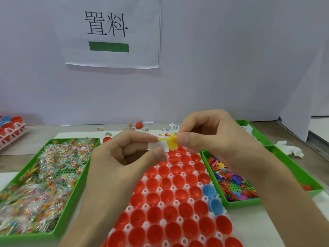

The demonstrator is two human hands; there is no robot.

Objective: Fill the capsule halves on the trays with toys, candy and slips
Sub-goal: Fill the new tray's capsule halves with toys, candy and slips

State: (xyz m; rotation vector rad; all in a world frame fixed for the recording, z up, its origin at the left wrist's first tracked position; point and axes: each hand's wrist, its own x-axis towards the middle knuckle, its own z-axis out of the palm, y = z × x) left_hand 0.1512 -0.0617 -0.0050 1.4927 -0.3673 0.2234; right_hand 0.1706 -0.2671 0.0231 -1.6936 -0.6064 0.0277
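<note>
One left hand [122,157], one right hand [213,139], one yellow toy [171,144], two blue capsule halves [209,190] on the near tray [212,215].

Both forearms rise from the lower edge toward the centre of the frame. The right hand [213,136] pinches a yellow toy [171,142] between thumb and forefinger. The left hand [124,154] (other fingers curled to the palm) touches the toy's stalk with its forefinger tip, thumb just below.
</note>
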